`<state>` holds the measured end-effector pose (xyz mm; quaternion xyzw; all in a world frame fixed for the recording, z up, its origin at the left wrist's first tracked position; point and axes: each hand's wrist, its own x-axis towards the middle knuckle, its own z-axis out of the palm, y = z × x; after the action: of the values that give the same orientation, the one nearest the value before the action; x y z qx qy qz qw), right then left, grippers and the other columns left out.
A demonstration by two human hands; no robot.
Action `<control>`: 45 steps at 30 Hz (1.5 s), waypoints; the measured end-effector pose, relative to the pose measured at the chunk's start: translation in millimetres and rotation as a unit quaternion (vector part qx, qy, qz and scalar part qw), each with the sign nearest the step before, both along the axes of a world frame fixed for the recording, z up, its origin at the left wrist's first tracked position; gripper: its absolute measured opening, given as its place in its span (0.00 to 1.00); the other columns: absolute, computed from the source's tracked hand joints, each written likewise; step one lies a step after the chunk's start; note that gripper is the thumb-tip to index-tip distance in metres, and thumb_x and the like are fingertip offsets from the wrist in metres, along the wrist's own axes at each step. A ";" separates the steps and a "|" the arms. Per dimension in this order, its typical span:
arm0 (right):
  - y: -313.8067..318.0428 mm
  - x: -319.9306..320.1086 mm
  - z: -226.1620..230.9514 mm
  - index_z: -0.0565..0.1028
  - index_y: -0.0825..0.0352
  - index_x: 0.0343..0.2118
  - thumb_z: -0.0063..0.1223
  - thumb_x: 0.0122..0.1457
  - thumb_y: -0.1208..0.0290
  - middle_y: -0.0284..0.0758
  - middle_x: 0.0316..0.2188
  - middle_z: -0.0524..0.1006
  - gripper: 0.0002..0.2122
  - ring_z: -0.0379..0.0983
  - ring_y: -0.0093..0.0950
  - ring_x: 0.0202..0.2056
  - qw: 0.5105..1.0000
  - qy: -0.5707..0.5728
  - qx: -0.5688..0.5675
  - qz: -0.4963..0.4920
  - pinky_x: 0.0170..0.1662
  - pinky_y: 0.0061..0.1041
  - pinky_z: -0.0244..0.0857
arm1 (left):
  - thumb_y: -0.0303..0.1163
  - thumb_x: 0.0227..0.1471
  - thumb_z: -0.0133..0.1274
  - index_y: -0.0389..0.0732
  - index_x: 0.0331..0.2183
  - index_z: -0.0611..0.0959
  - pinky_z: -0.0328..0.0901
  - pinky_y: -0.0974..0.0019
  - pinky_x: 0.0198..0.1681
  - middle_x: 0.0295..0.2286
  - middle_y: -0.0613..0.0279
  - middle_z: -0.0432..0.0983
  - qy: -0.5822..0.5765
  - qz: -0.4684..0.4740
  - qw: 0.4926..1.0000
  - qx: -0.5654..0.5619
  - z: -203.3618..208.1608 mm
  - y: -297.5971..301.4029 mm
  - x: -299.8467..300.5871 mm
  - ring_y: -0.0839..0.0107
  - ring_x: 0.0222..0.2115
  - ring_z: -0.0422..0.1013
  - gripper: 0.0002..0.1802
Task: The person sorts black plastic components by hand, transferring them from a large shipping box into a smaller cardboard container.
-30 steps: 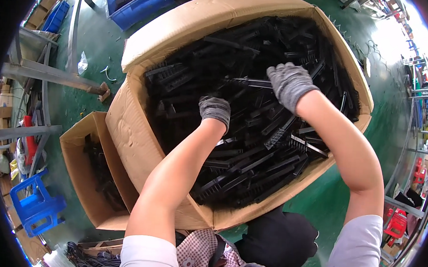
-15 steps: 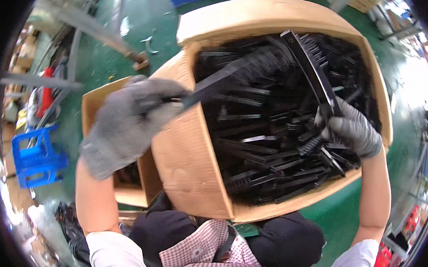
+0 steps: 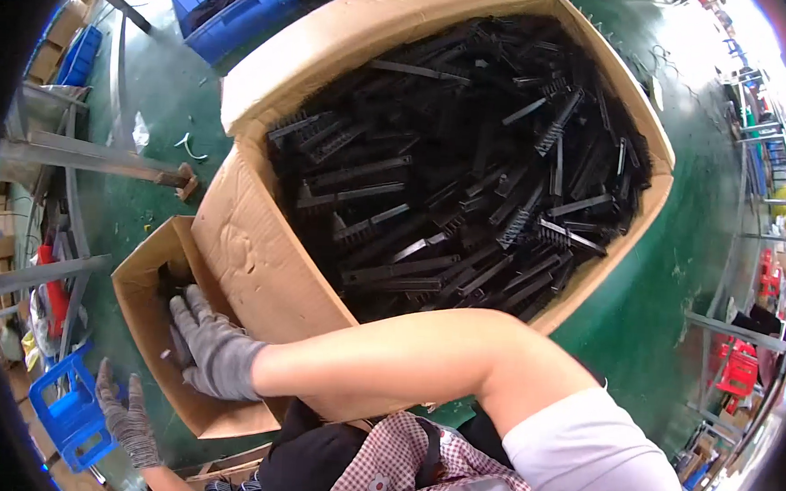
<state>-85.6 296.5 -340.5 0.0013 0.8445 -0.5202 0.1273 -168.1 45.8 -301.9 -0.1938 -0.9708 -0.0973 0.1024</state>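
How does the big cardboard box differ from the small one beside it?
The big box is much wider; the small box is narrow. The big box is heaped with black comb-like pieces, while the small box shows only some dark contents, partly hidden. The right hand is at the small box's opening; at the big box, only the right forearm crosses the near edge. Both are open-topped brown cardboard.

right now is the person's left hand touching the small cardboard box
Apart: the head view shows a strip of green floor between the left hand, its fingers spread, and the near outer side of the small cardboard box.
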 end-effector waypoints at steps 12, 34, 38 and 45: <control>274.4 128.3 -40.9 0.70 0.62 0.36 0.54 0.43 0.64 0.33 0.37 0.70 0.16 0.64 0.32 0.42 0.849 -0.053 0.525 -0.005 0.42 0.28 0.64 | 0.28 0.42 0.50 0.43 0.32 0.78 0.63 0.63 0.42 0.32 0.60 0.73 -0.232 -0.394 0.889 -0.030 -63.5 296.2 65.1 0.61 0.37 0.68 0.09; 319.1 115.6 -68.0 0.76 0.65 0.34 0.51 0.46 0.74 0.38 0.36 0.74 0.11 0.68 0.34 0.43 0.829 -0.137 0.517 0.161 0.43 0.31 0.66 | 0.27 0.39 0.53 0.43 0.36 0.79 0.66 0.60 0.41 0.36 0.54 0.74 -0.247 -0.338 0.843 -0.338 -150.7 428.7 93.0 0.58 0.40 0.70 0.15; 310.8 120.8 -84.5 0.77 0.63 0.34 0.47 0.48 0.74 0.38 0.35 0.75 0.10 0.71 0.35 0.40 0.859 -0.067 0.497 0.102 0.41 0.31 0.67 | 0.28 0.35 0.52 0.41 0.41 0.74 0.66 0.56 0.40 0.38 0.50 0.73 -0.352 -0.298 0.814 -0.354 -156.4 435.9 83.4 0.53 0.39 0.70 0.24; 324.6 120.0 -84.8 0.78 0.65 0.30 0.49 0.45 0.75 0.41 0.31 0.77 0.09 0.74 0.38 0.35 0.862 -0.125 0.469 0.145 0.35 0.33 0.69 | 0.41 0.37 0.53 0.42 0.40 0.75 0.64 0.59 0.44 0.38 0.51 0.73 -0.332 -0.340 0.774 -0.418 -141.6 443.3 80.0 0.56 0.41 0.69 0.25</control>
<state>34.4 621.2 -425.3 0.0031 0.9563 -0.0334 0.2904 -88.1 489.1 -443.6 -0.4903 -0.7606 0.2310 -0.3575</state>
